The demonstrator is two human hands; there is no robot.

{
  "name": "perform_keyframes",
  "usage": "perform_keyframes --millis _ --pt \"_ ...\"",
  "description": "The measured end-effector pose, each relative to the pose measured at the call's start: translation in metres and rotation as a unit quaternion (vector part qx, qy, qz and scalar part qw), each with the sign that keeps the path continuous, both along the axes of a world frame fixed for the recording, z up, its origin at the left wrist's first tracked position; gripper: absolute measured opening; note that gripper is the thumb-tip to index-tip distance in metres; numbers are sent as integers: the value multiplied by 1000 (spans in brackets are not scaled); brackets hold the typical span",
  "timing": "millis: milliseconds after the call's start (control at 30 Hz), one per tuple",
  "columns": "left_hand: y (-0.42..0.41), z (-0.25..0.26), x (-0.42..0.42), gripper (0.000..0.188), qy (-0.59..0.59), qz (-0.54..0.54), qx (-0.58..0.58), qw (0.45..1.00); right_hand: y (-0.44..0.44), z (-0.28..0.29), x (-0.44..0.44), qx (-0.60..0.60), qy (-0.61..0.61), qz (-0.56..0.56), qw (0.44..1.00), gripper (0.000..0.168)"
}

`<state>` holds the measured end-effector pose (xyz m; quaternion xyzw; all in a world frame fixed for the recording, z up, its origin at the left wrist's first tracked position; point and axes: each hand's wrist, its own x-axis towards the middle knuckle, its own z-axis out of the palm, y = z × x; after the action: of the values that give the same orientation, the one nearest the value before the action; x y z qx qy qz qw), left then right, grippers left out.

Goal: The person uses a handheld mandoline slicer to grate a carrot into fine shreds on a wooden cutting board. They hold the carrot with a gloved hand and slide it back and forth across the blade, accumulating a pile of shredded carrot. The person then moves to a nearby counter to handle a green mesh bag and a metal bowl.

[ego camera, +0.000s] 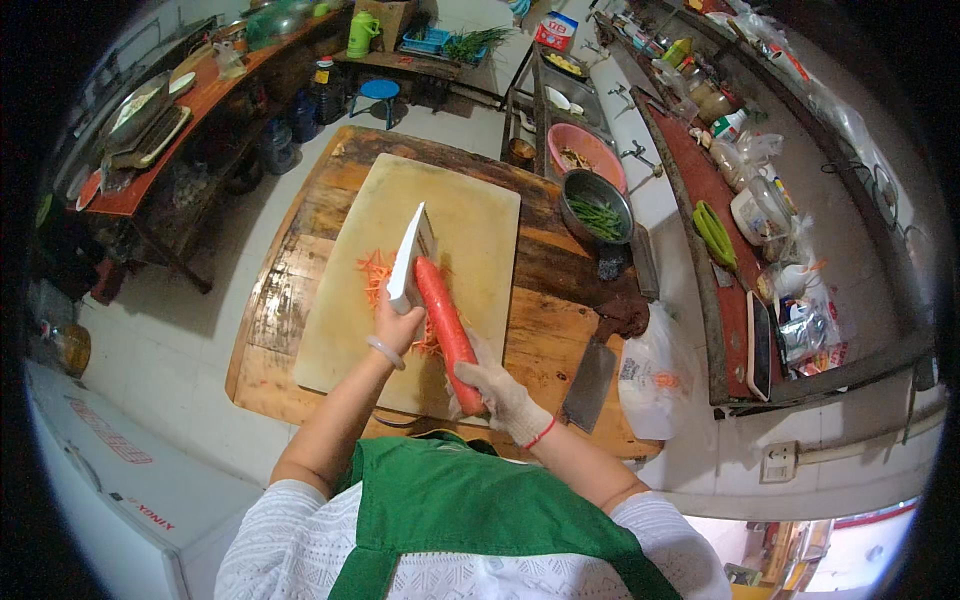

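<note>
My left hand (397,324) grips the lower end of a white grater (407,266), which stands tilted above a pale cutting board (465,199). In my right hand (499,386), covered by a light knit glove, is a large peeled carrot (448,330). The carrot's far end lies against or very close to the grater's right face; the exact contact cannot be made out. Carrot shreds (375,274) are heaped on the board under and beside the grater, partly hidden by it, the carrot and my hands.
A cleaver (590,386) lies on the wooden table (281,300) to the right, beside a white plastic bag (652,382). Behind them stands a metal bowl of cut green vegetables (598,214), with a pink basin (592,150) beyond. A red counter (739,315) runs along the right.
</note>
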<state>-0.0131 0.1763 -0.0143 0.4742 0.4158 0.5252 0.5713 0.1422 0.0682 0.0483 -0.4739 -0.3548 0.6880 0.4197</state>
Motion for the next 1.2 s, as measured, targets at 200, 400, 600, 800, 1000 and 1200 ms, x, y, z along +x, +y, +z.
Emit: perform_keyframes --millis 200,400,600,800,1000,1200 --pt "-23 -6 20 59 42 5 33 999 38 18 6 -76 90 -107 987 78" --pt "-18 -25 12 56 66 32 46 996 26 5 4 -51 55 -54 996 87" --pt "-2 -11 2 56 11 28 15 999 12 15 0 -70 34 -17 997 86" --pt "-34 -4 28 58 117 17 88 989 53 9 13 -44 32 -154 987 78" --pt "-8 -16 6 52 -4 19 6 1000 3 15 -1 -49 6 -19 999 79" --pt "-39 2 23 55 49 -18 -6 999 33 13 17 -64 59 -119 989 83"
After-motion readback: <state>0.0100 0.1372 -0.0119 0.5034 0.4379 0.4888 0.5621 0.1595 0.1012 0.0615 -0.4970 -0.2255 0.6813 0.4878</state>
